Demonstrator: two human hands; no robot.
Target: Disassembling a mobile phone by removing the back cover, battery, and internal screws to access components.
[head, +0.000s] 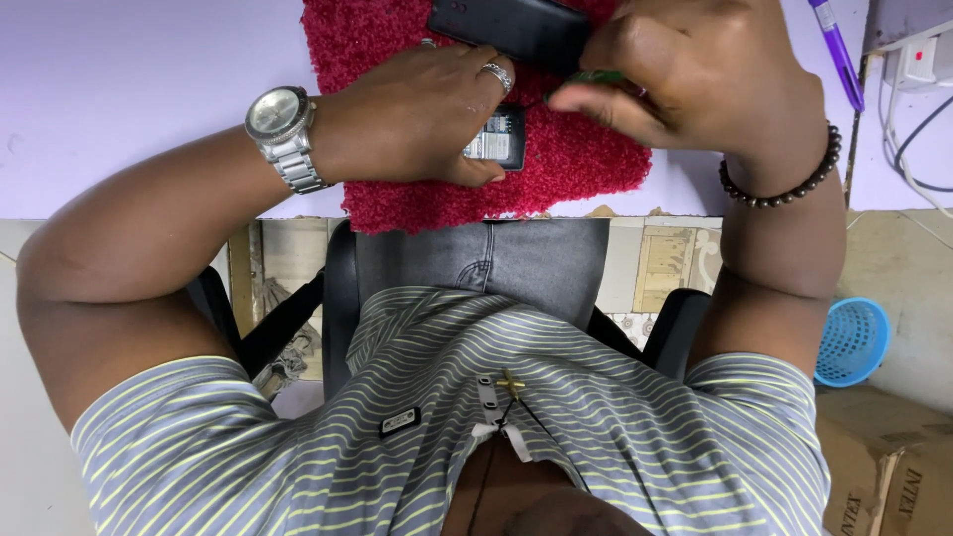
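Looking straight down from the head camera at a pale lilac tabletop [129, 79] with a shaggy crimson rectangular mat [576, 164] lying on it at the near edge. Resting on the mat: the left hand [417, 114], wearing a silver ring and a chunky silver metal wristwatch [283, 134], fingers curled and pressing down on a small black rectangular battery with a pale label [499, 139], thumb lying along its near side. Holding, just above and touching the fingers of that hand, a dark flat rectangular phone body [511, 28], tilted and running off the top edge. Closing around the right end of that phone body: the right hand [695, 74], wearing a dark beaded bracelet [784, 189], fingers bunched tight and pinching a thin green strip [596, 76] between thumb and forefinger; hard to tell what the strip is. Lying on the tabletop beyond the right hand, well apart from the mat: a purple plastic pen [834, 45]. Sitting at the far right corner: a white power strip with trailing white cables [918, 60]. Showing below the table edge: grey denim over the lap, a grey and yellow striped shirt [556, 397], a black chair [338, 298], a small round blue plastic basket [854, 342] on the floor, and a brown cardboard box [884, 467] beside it.
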